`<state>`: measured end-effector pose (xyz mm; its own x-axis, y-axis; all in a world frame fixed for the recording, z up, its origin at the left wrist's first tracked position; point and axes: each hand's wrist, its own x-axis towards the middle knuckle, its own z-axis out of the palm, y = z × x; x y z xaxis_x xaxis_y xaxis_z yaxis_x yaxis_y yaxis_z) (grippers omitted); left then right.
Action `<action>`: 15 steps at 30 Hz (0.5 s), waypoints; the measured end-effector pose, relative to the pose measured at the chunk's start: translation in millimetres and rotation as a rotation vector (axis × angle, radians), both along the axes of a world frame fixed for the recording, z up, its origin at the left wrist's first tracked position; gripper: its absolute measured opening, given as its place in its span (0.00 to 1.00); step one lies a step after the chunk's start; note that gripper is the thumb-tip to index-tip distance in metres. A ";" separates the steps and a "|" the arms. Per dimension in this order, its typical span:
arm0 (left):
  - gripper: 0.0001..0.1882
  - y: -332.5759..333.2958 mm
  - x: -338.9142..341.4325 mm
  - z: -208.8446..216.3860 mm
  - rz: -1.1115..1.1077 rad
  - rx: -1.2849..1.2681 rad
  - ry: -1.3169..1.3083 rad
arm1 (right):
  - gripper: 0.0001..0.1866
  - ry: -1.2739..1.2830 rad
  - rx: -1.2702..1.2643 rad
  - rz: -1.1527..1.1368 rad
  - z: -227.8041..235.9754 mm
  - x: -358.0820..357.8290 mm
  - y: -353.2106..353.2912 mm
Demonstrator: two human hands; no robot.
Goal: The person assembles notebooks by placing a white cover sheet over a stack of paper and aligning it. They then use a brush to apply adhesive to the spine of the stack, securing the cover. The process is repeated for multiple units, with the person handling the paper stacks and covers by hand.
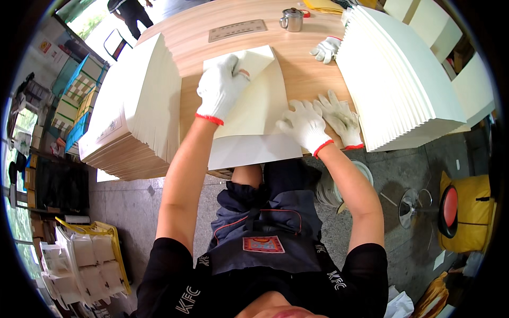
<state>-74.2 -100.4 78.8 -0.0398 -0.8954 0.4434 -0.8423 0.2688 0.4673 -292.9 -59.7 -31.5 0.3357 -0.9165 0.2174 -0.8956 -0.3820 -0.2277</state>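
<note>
A cream paper sheet [249,108] lies on the table in front of me, its upper part curving over a whiter sheet [249,151] at the table's edge. My left hand [221,87], in a white work glove with a red cuff, rests on the cream sheet's upper left with its fingers curled closed. A small brownish bit shows at its fingers; what it is, I cannot make out. My right hand [305,124], gloved alike, is spread open by the sheet's right edge and holds nothing. Beside it lies a loose work glove [342,119], partly overlapped by its fingers.
Tall paper stacks stand on both sides, a left stack [135,100] and a right stack [395,79]. Farther back are another glove [326,49], a metal mug [291,20] and a printed plate [237,30]. A bucket [331,191] stands under the table's edge; a person [130,13] is beyond.
</note>
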 end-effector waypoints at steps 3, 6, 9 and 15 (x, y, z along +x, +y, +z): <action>0.12 -12.0 10.2 12.9 0.073 0.047 0.017 | 0.22 0.050 0.010 0.005 3.6 6.3 -4.0; 0.13 -15.5 12.6 22.7 0.121 0.102 0.037 | 0.28 -0.007 0.014 -0.135 13.4 15.5 -15.3; 0.13 -18.9 19.1 23.7 0.130 0.100 0.042 | 0.33 -0.443 0.245 -0.263 8.9 8.2 -52.1; 0.12 -26.8 25.2 24.4 0.212 0.190 0.144 | 0.36 -0.570 0.648 -0.326 -4.3 -2.4 -126.6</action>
